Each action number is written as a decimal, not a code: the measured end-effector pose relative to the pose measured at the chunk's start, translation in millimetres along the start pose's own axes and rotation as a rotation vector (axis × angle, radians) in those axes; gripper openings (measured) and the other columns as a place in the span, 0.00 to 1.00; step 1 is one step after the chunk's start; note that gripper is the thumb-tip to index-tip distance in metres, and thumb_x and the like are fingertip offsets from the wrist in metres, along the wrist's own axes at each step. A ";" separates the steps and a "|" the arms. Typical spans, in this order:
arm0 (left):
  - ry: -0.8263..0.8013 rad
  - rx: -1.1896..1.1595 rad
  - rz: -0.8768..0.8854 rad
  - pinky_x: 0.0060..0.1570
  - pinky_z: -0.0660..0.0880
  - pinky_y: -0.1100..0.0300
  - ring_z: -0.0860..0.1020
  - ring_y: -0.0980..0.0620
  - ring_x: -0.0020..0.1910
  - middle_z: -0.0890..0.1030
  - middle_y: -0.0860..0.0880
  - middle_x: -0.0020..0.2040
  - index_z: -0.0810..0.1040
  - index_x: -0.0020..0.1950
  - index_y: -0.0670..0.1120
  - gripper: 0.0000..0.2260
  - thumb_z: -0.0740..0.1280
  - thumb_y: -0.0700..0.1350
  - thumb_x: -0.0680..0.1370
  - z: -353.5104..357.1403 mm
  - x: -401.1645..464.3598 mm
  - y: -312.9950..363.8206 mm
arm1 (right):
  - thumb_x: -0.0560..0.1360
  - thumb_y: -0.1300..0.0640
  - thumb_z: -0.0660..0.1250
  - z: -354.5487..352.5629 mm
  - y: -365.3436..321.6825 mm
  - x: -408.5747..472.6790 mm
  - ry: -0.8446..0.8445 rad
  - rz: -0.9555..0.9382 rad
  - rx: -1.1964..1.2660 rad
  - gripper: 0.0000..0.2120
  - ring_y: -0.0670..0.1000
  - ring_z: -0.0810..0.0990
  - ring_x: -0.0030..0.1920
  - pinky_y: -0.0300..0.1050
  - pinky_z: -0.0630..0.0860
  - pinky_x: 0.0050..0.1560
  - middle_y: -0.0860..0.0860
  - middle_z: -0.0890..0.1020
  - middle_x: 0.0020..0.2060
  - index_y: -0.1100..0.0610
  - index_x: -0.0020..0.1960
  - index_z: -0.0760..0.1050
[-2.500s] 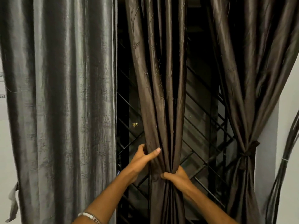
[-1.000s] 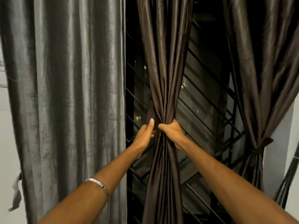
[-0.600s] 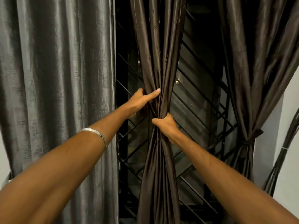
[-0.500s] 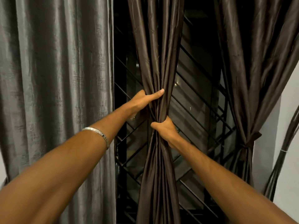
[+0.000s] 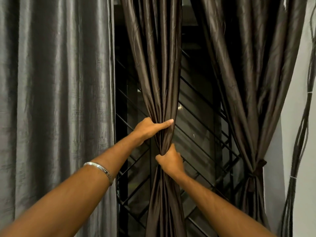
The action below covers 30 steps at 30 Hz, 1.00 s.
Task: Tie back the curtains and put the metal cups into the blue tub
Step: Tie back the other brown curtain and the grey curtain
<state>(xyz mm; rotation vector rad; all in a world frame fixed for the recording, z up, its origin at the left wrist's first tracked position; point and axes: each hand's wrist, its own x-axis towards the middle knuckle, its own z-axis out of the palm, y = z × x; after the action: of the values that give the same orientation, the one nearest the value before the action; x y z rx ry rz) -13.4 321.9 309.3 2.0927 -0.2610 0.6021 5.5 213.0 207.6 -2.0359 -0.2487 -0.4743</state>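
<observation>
A dark brown middle curtain hangs bunched into a narrow bundle before the window. My left hand grips the bundle from the left, thumb laid across its front. Just below, my right hand is clenched round the gathered fabric. To the right, another brown curtain is held in by a dark tie-back. A grey curtain hangs loose on the left. No metal cups or blue tub are in view.
Behind the curtains is a dark window with a black diagonal metal grille. A white wall stands at the right, with a bundle of dark cables running down it.
Both hands stay on the middle curtain, the left above the right. The fabric bundle has been squeezed tighter, and the view has shifted slightly.
</observation>
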 end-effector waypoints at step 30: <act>-0.193 -0.160 -0.145 0.55 0.80 0.53 0.84 0.47 0.51 0.86 0.45 0.50 0.80 0.60 0.42 0.18 0.73 0.47 0.72 -22.3 -10.2 24.0 | 0.77 0.37 0.60 -89.2 -17.3 46.1 -0.343 -0.095 0.564 0.23 0.52 0.81 0.47 0.51 0.77 0.54 0.55 0.84 0.48 0.52 0.59 0.80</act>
<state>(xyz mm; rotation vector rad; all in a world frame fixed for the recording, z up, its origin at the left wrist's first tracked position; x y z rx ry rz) -38.9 326.5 331.8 1.9950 -0.2559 0.2834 20.5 142.6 279.8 -1.5417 -0.6158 -0.0855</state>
